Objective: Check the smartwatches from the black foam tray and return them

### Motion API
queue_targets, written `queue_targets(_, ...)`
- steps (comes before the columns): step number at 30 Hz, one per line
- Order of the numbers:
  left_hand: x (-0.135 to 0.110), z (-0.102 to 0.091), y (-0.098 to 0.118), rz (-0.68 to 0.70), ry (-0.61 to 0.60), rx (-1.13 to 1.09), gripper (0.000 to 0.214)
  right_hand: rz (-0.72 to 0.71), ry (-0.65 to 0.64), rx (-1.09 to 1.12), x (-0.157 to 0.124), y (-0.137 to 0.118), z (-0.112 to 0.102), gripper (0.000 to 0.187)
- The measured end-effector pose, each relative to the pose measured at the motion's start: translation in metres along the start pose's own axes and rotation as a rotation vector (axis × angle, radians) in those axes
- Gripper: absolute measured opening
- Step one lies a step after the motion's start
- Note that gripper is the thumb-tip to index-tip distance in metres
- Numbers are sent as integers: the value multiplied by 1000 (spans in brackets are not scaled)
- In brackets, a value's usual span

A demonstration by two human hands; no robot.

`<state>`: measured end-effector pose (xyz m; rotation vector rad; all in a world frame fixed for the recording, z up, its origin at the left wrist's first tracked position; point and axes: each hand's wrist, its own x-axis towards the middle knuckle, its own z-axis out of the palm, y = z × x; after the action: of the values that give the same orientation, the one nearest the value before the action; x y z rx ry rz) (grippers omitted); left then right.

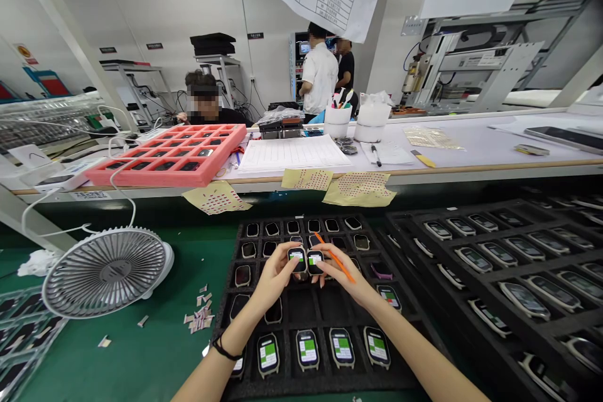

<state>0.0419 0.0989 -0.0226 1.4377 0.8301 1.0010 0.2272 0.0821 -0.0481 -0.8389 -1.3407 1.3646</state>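
Observation:
My left hand [274, 273] is closed on a smartwatch body [296, 259] whose screen glows green and white, thumb at its face. Right beside it, my right hand [348, 279] grips a second smartwatch body [315, 261], also lit green and white. A thin orange pen-like stick [335, 257] lies across the right hand's fingers. Both hands are over a black foam tray [301, 306] with rows of square compartments. Its front row has several lit watches [308, 350]; those at the back [293, 227] have dark screens. The hands cover some middle compartments.
More foam trays of watches [522, 298] are stacked at right. On the green mat, left, are a white fan [108, 273] and small paper scraps [200, 317]. A pink foam tray [207, 169] and paper sheets [292, 154] lie on the shelf ahead. People [320, 72] are beyond.

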Motion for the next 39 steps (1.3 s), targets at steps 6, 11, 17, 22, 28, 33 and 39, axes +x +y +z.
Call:
queue_targets(6,0,0,-1,-18,-13,1,40,16,22,-17,0,2,0,25)
queue_targets(11,0,0,-4,17,-16,21,47,7,-31,-6,0,-2,0,36)
queue_targets(17,0,1,-1,-12,19,-6,35,6,45,-22,1,-1,1,28)
queue_targets(22,0,3,1,-59,51,-19,34,45,162,-67,2,4,1,22)
queue_targets(28,-1,3,3,-64,43,17,36,71,184,-89,2,3,2,24)
queue_targets(33,0,1,1,-51,15,26,34,68,172,-107,2,2,1,22)
queue_targets(39,0,0,-5,-40,-48,15,40,33,89,-82,2,2,-2,29)
